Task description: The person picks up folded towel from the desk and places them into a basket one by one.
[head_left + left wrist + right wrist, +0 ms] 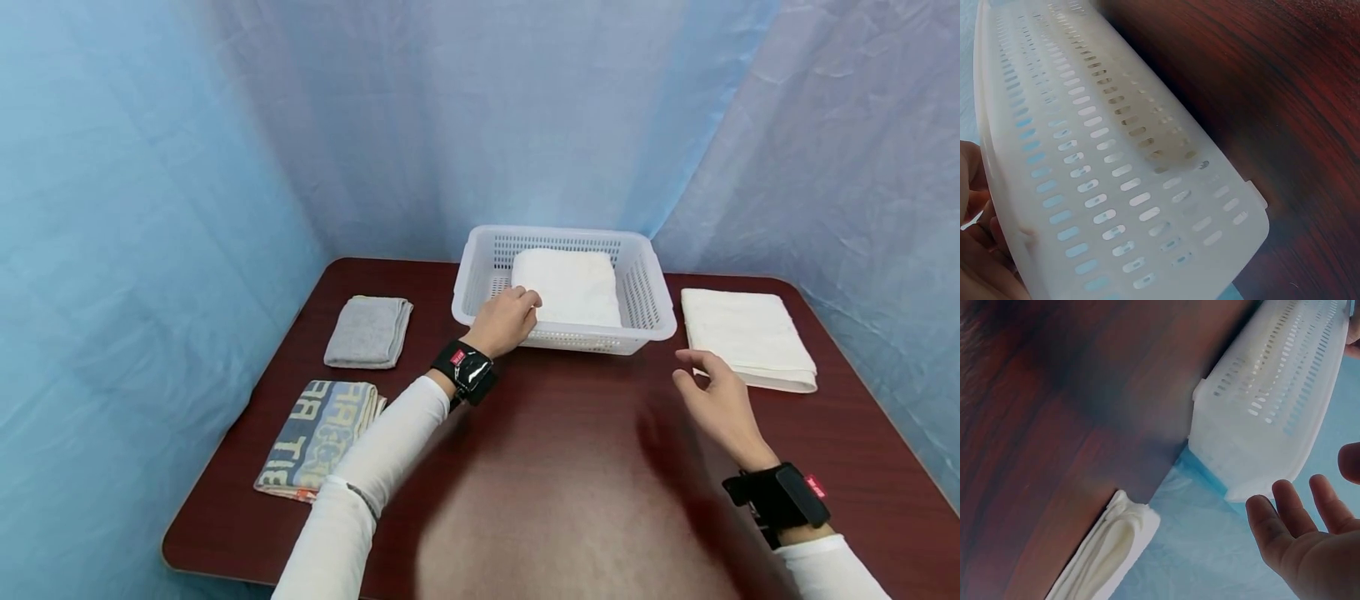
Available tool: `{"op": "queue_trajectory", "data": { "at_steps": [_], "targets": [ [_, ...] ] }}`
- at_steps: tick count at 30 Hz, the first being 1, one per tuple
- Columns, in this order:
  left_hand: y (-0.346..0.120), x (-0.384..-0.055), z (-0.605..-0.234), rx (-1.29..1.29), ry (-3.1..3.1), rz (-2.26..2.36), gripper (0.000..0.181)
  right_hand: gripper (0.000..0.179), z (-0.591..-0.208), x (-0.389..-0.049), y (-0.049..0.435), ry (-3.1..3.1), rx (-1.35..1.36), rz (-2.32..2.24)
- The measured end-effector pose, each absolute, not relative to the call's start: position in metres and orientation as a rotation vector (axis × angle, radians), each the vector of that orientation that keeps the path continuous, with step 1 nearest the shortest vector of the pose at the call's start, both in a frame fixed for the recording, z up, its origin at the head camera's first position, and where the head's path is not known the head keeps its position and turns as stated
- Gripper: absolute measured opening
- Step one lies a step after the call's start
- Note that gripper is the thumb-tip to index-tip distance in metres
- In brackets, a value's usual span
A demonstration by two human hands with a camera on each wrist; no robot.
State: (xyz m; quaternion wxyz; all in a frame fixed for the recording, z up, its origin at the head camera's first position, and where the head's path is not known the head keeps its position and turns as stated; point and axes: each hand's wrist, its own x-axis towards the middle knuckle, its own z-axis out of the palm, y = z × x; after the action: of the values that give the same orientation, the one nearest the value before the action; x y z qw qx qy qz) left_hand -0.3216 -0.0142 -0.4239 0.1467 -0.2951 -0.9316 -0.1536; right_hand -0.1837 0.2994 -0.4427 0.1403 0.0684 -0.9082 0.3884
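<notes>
Cream towel (747, 337) beside basket (645, 287)

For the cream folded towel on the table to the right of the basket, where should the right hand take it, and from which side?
Probably grip the cream folded towel at its near edge, coming from the near left, where the right hand is, open. The layers are stacked flat, so thumb on top and fingers underneath should hold them together. The basket blocks the left side.
</notes>
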Motion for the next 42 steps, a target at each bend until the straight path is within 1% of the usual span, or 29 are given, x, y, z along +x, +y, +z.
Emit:
{"op": "queue_trajectory", "data": {
  "at_steps": [8, 19, 31, 42],
  "targets": [
    [-0.015, -0.322, -0.424, -0.849, -2.674, -0.424, 0.021, 0.039, -0.448, -0.179, 0.308, -2.665, 0.169, 1.083],
    [-0.014, -0.322, -0.423, -0.865, -2.711, -0.42, 0.019, 0.04, -0.462, -0.171, 0.321, -2.745, 0.046, 1.057],
    [-0.015, -0.322, -0.421, -0.89, -2.727, -0.426, 0.019, 0.038, -0.47, -0.167, 0.334, -2.785, 0.023, 1.037],
    [-0.016, -0.321, -0.421, -0.891, -2.731, -0.439, 0.019, 0.038, -0.469, -0.17, 0.347, -2.79, 0.03, 1.021]
  ]
}}
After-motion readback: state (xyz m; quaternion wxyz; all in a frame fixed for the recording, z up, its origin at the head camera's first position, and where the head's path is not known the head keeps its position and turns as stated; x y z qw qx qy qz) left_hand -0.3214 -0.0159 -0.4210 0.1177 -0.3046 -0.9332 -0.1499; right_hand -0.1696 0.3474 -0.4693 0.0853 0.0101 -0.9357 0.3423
